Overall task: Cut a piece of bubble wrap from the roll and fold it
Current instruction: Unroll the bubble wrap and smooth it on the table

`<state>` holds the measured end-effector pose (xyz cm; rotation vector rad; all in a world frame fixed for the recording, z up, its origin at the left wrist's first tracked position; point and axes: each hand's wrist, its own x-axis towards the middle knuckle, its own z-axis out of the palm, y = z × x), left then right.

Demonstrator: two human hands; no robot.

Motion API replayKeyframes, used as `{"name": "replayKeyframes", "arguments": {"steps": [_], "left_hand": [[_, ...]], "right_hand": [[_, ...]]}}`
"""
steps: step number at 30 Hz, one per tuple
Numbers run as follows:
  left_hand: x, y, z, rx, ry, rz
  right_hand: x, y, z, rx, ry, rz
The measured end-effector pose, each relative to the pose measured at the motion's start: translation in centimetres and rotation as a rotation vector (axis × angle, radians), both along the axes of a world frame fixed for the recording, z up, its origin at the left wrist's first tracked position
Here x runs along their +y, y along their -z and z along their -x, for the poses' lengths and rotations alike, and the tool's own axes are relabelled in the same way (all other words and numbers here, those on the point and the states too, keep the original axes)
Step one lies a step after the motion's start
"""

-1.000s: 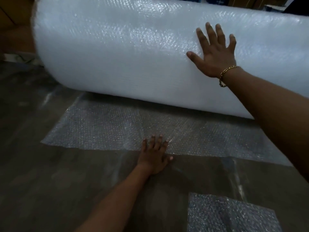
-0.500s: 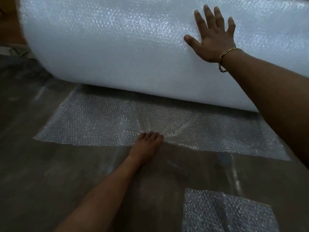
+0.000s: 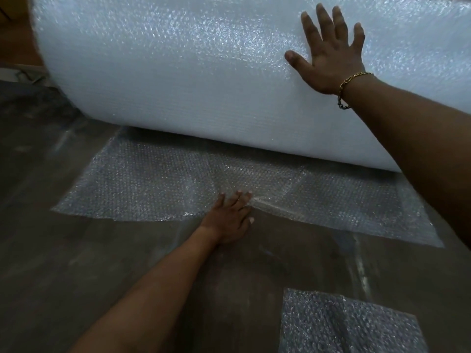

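1. At 9 o'clock, the dark floor [image 3: 63, 276] lies bare, with dull streaks of sheen.
2. From 10 o'clock across to 2 o'clock, the large white bubble wrap roll [image 3: 204, 72] lies on its side on the floor and fills the upper half of the view.
3. From 8 o'clock to 4 o'clock, a clear unrolled sheet [image 3: 140, 189] lies flat on the floor in front of the roll. Its far edge runs under the roll; whether it is joined there cannot be told.
4. Just below centre, the left hand [image 3: 229, 220] lies flat. Its fingers are straight and close together, with the fingertips on the sheet's near edge and the palm on the floor. It grips nothing. The sheet shows a crease beside the fingertips.
5. At 1 o'clock, the right hand [image 3: 328, 59] is pressed flat against the face of the roll, fingers spread wide, holding nothing.
6. On the right wrist sits a gold chain bracelet [image 3: 346, 90].
7. At 5 o'clock, a folded piece [image 3: 344, 324] of bubble wrap lies flat on the floor, apart from the sheet and cut off by the bottom edge.
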<state>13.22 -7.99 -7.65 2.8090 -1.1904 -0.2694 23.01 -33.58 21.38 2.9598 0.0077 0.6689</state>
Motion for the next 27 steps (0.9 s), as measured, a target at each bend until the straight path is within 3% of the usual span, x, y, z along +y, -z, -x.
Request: {"name": "replayKeyframes", "arguments": {"steps": [13,27], "left_hand": [[0.8,-1.1,2.6,0.08,0.003,0.023],[3.4,0.0,7.8,0.012,0.053,-0.028]], "right_hand": [[1.3,1.0,2.3,-0.106,0.013,0.033],[3.3,0.9,5.9,-0.148,0.033,0.047]]}}
